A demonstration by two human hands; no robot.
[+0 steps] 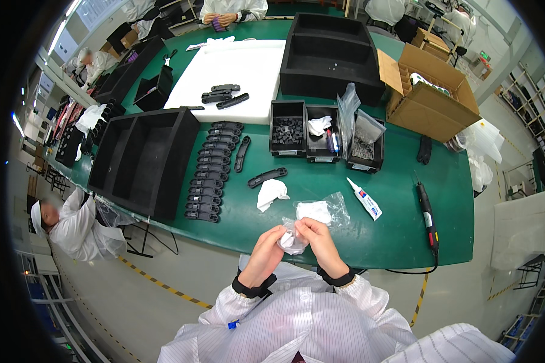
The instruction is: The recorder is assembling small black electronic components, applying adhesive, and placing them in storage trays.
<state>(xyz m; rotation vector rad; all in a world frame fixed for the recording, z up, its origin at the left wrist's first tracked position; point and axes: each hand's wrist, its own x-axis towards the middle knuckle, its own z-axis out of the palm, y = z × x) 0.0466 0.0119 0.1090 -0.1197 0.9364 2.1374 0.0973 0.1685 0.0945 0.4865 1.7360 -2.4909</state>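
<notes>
Both hands pinch a small clear bag (292,241) at the table's (406,199) near edge, left hand (267,249) and right hand (315,237) gripping it with their fingertips. Held past the edge, it could spill to the floor if it tears. A second bag (321,210) and a glue tube (364,198) lie just beyond.

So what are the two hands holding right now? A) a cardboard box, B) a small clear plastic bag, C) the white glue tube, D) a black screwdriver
B: the left hand and right hand meet over the table edge, pinching a small clear plastic bag between them, while the white glue tube lies apart on the green table.
</notes>
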